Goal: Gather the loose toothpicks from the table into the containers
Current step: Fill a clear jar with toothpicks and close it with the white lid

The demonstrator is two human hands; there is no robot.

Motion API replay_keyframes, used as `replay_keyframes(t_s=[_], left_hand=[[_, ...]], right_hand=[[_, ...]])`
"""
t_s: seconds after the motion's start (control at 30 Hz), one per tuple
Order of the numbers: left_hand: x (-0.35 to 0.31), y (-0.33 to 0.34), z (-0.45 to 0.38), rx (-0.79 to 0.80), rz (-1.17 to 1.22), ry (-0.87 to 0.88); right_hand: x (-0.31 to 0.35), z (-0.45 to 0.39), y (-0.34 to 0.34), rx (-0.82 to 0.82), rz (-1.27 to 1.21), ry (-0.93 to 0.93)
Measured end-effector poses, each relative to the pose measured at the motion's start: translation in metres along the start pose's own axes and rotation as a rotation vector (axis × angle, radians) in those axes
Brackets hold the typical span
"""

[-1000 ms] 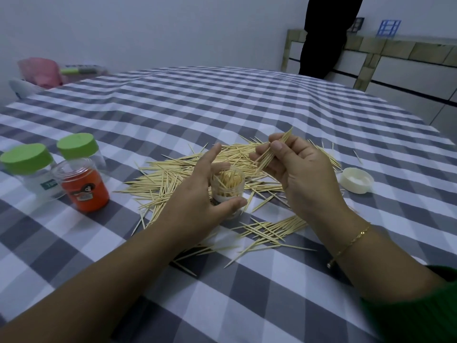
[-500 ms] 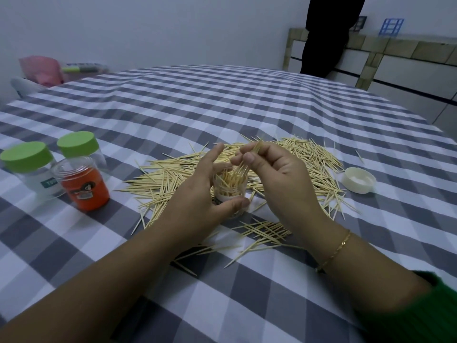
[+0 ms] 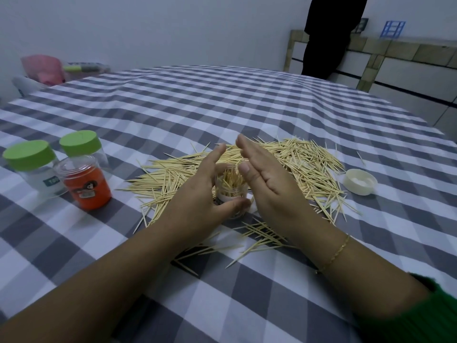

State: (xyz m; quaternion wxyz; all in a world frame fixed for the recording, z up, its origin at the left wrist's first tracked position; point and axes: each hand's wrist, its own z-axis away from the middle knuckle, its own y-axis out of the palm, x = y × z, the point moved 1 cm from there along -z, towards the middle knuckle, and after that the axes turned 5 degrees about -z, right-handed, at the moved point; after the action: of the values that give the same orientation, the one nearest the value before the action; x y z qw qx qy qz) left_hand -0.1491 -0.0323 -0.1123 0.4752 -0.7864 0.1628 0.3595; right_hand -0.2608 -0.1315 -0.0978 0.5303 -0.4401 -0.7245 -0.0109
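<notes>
A small clear container (image 3: 231, 191) partly filled with toothpicks stands upright on the checked tablecloth (image 3: 222, 100). My left hand (image 3: 197, 196) grips it, thumb in front and fingers round the far side. My right hand (image 3: 264, 177) hovers just right of the container's mouth with straight fingers, holding nothing. Loose toothpicks (image 3: 304, 167) lie in a broad pile behind and to both sides of the container. A smaller scatter of toothpicks (image 3: 257, 231) lies in front, under my right wrist.
At the left stand two clear jars with green lids (image 3: 28, 154) (image 3: 79, 142) and an open orange-labelled jar (image 3: 85, 186). A white lid (image 3: 361, 181) lies at the right of the pile. A person in black (image 3: 331, 33) stands beyond the table.
My right hand lowered a pinched bundle of toothpicks into the container, let go, and now has its fingers straight beside the mouth. My left hand kept its hold on the container.
</notes>
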Motion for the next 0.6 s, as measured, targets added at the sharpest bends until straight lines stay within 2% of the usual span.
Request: replay_keyframes(t_s=[0.13,0.33,0.43,0.6], left_hand=[[0.002,0.0,-0.001,-0.001,0.011,0.012],[0.002,0.001,0.001,-0.001,0.02,0.035],[0.001,0.001,0.002,-0.012,-0.034,0.083],[-0.001,0.0,0.003,-0.002,-0.08,0.107]], right_hand=[[-0.004,-0.001,0.002,0.084,0.242,-0.027],[0.001,-0.003,-0.017,-0.01,0.108,-0.01],[0.0,-0.005,-0.037,-0.019,0.313,0.057],[-0.015,-0.002,-0.065,0.278,0.756,0.327]])
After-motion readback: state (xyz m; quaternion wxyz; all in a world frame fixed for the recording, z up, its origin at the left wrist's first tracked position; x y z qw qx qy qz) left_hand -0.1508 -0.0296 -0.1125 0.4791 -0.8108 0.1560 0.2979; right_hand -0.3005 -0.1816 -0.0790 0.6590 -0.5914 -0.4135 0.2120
